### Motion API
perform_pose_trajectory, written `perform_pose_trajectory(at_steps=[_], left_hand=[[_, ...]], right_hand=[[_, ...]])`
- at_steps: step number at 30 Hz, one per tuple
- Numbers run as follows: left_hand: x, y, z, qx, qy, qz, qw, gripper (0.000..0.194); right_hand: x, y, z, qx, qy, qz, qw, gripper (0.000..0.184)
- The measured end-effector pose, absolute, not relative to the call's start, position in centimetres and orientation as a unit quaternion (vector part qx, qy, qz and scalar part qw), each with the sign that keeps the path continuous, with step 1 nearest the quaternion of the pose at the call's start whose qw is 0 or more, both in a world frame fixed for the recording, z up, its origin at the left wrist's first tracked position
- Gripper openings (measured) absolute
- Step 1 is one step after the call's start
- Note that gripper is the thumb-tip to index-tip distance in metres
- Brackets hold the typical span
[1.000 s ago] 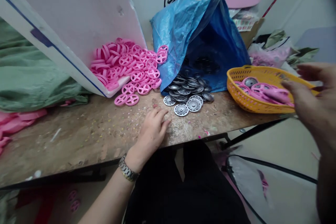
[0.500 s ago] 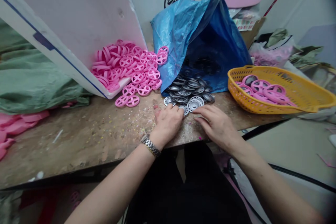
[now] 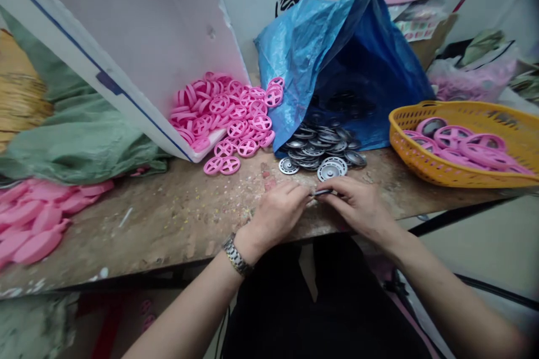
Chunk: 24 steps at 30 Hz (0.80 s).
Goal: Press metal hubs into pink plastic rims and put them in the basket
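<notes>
Between my two hands, just above the table's front part, a grey plastic disc (image 3: 323, 192) is held edge-on. My left hand (image 3: 281, 212), with a watch (image 3: 237, 255) on its wrist, pinches the disc's left edge. My right hand (image 3: 362, 206) grips its right side between thumb and fingers. Behind them lie two flat, slotted grey discs (image 3: 332, 169) in front of a heap of grey discs (image 3: 324, 143). That heap spills from the mouth of a blue plastic bag (image 3: 290, 45). Left of the bag, pink spoked rings (image 3: 219, 104) pour out of a tipped white foam box (image 3: 151, 22).
A yellow basket (image 3: 458, 178) holding pink rings with some grey centres stands at the right. Pink pieces (image 3: 42, 216) and green cloth (image 3: 84, 146) occupy the left. Coloured specks and a white stick (image 3: 125, 217) dot the worn tabletop (image 3: 168, 235).
Both hands have lifted a grey disc away from the heap and drawn it nearer the table's front edge. The camera view has shifted slightly to the left.
</notes>
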<state>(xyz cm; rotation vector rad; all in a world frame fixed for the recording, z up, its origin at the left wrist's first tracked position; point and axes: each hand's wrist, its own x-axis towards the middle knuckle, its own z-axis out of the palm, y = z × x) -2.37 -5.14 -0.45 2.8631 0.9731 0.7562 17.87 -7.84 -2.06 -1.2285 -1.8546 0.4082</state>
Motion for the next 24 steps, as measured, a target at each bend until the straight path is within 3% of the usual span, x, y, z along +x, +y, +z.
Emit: perform_pose_trajectory(at_steps=[6, 9, 14, 19, 24], left_hand=[[-7.5, -0.8, 1.4, 0.861, 0.477, 0.158, -0.081, 0.034], [-10.6, 1.8, 1.7, 0.802, 0.574, 0.073, -0.150, 0.030], [-13.2, 3.5, 0.6, 0.807, 0.571, 0.014, -0.149, 0.026], [-13.3, 2.9, -0.2, 0.844, 0.517, 0.054, -0.129, 0.023], [-12.2, 0.4, 0.4, 0.840, 0.476, 0.257, 0.022, 0.013]], right_hand=[[17.6, -9.0, -1.1, -0.542, -0.643, 0.275, 0.466, 0.017], [17.7, -9.4, -0.9, -0.551, -0.621, 0.303, 0.468, 0.018], [17.5, -10.0, -1.5, -0.544, -0.596, 0.356, 0.470, 0.021], [17.1, -10.1, -1.4, -0.541, -0.575, 0.395, 0.471, 0.023], [16.8, -10.0, -0.8, -0.534, -0.535, 0.444, 0.481, 0.024]])
